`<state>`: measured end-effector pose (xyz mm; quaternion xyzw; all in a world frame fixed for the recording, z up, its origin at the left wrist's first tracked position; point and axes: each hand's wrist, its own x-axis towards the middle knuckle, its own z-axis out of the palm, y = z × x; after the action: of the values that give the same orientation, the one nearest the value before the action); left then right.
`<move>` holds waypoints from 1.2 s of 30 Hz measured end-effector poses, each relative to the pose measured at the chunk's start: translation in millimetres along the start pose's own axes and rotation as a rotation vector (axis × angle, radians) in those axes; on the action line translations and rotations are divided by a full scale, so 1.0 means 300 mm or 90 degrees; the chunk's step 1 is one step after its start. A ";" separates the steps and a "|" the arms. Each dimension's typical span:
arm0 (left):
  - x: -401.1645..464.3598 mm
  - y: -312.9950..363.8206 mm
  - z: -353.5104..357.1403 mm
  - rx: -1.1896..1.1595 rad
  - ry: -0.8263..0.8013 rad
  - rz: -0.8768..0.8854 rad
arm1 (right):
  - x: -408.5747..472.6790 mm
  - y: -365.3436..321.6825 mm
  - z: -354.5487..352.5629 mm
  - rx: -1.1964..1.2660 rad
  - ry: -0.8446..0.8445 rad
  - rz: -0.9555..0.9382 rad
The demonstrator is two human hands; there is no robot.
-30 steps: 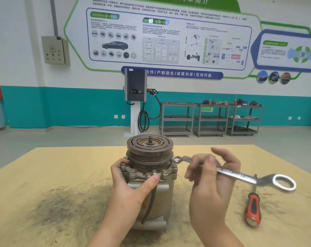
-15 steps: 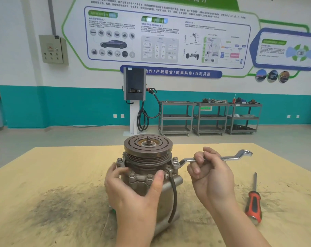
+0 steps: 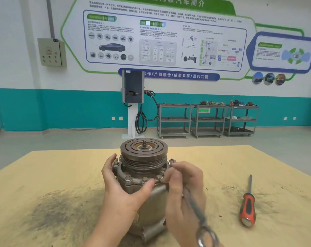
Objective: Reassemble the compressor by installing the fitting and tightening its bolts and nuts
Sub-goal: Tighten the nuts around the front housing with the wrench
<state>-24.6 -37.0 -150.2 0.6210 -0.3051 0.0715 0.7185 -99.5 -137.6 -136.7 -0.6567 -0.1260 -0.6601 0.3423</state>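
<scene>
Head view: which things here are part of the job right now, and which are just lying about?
In use:
compressor, gripped by left hand
wrench, held by right hand

Lying about:
red-handled screwdriver on the table
carts by the wall

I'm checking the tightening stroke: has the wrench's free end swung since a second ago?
Yes. The wrench handle has swung from beside the screwdriver toward the person, near the compressor body.
</scene>
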 end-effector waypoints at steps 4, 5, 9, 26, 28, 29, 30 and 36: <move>0.009 -0.027 -0.011 0.032 0.007 0.016 | 0.100 0.008 -0.085 0.239 0.178 0.265; 0.014 -0.029 -0.017 0.026 0.001 0.013 | 0.114 0.023 -0.096 0.311 0.203 0.367; 0.018 -0.031 -0.027 0.002 -0.024 -0.006 | 0.128 0.072 -0.098 0.506 0.182 0.633; 0.011 -0.004 -0.029 -0.037 -0.054 -0.005 | 0.055 0.055 -0.057 0.235 0.216 0.334; 0.012 -0.005 -0.027 -0.040 -0.047 0.003 | 0.010 0.019 -0.029 0.156 0.129 0.153; 0.013 -0.006 -0.027 -0.040 -0.046 0.007 | -0.009 0.008 -0.017 0.124 0.073 0.100; 0.014 -0.008 -0.027 -0.041 -0.045 0.009 | -0.024 0.000 -0.007 0.098 0.029 0.080; 0.015 -0.018 -0.029 -0.020 -0.054 0.002 | 0.064 -0.029 -0.042 0.119 0.079 0.073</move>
<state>-15.2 -31.2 -152.6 0.6116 -0.3373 0.0410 0.7145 -112.8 -144.5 -117.1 -0.5859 -0.1277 -0.6641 0.4465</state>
